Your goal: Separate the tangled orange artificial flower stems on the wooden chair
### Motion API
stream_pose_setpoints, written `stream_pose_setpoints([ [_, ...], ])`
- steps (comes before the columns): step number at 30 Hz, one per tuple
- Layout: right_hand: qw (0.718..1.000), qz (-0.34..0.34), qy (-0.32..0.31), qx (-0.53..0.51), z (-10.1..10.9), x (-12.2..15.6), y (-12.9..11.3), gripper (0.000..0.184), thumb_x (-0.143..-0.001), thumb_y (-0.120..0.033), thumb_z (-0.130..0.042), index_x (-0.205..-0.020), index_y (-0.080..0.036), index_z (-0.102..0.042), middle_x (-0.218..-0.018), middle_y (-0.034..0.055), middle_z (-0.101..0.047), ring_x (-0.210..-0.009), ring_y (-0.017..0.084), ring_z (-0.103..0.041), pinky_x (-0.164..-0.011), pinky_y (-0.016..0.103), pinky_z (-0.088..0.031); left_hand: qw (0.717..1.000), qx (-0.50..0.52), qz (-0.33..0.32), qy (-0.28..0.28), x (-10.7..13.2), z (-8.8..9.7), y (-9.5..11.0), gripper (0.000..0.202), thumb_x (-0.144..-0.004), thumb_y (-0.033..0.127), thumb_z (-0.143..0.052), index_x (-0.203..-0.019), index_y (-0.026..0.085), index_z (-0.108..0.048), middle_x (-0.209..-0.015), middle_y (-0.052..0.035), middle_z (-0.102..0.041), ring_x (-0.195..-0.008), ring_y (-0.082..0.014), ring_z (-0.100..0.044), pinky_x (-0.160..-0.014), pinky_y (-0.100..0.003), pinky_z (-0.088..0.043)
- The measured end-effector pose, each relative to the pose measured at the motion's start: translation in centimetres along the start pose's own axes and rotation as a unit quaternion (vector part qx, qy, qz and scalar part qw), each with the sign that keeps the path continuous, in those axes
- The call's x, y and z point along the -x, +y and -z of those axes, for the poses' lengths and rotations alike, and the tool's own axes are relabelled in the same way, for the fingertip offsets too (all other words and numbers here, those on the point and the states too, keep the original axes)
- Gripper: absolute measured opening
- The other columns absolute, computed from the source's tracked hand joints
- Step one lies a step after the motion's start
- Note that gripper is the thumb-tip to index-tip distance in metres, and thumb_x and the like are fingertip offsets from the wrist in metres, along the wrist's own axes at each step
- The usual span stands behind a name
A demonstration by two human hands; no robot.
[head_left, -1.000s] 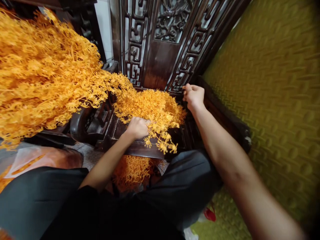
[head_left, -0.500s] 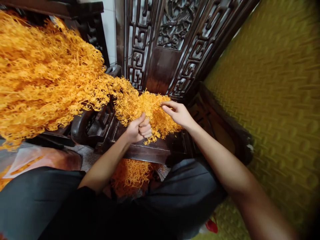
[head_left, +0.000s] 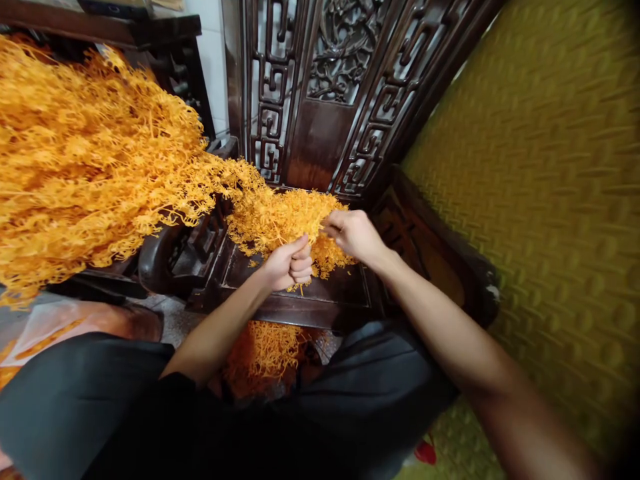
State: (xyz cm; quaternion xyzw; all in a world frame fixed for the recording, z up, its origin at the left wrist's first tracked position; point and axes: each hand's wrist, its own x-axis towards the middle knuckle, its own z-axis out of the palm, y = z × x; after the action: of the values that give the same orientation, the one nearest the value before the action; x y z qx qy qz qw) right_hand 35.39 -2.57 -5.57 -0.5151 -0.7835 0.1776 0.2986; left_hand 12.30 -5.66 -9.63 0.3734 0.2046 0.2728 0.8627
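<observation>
My left hand (head_left: pixel 290 263) is closed in a fist, thumb on top, around a thin orange sprig; a few orange ends poke out beneath it. Just to its right, my right hand (head_left: pixel 354 235) has its fingers curled and pinched together among orange strands, slightly blurred. Behind both hands lies a heap of branching orange sprigs (head_left: pixel 270 217), which look like artificial plants, on the seat of a dark carved wooden chair (head_left: pixel 330 290). The fingertips of my right hand are partly hidden against the heap.
A much larger mass of orange sprigs (head_left: pixel 100 160) spreads over dark furniture at left, beside a curved armrest (head_left: pixel 160 260). More orange strands (head_left: pixel 273 350) are below the seat. A carved chair back (head_left: pixel 325 140) rises ahead, and a textured yellow-green surface (head_left: pixel 550 200) fills the right.
My left hand has moved slightly right. My right hand has turned and lowered a little, its fingers curling in from a more stretched pinch. The view has shifted slightly.
</observation>
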Motion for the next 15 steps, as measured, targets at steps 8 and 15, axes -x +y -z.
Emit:
stream_pose_setpoints([
  [8,0.982,-0.146,0.093,-0.077,0.7,1.0,6.9,0.029,-0.086,-0.033,-0.067,-0.105,-0.014,-0.078,-0.102,0.013,-0.077,-0.084,0.024,-0.075,-0.075,0.039,-0.062,0.995,-0.086,-0.036,0.03,1.8,0.4,1.7,0.065,-0.1,0.074,-0.031,-0.061,0.023,-0.02,-0.048,0.0076,-0.01,-0.042,-0.009,-0.013,-0.045,-0.027,-0.02],
  [15,0.995,0.005,0.041,0.087,-1.1,-0.5,2.2,0.047,-0.092,-0.022,-0.058,-0.138,-0.014,-0.067,-0.143,0.0168,-0.062,-0.138,0.033,-0.056,-0.122,0.052,-0.04,0.996,-0.07,-0.059,0.001,0.1,0.3,0.1,0.059,-0.099,0.06,-0.052,-0.06,0.022,-0.03,-0.047,0.0096,-0.017,-0.042,-0.0063,-0.016,-0.043,-0.023,-0.015],
])
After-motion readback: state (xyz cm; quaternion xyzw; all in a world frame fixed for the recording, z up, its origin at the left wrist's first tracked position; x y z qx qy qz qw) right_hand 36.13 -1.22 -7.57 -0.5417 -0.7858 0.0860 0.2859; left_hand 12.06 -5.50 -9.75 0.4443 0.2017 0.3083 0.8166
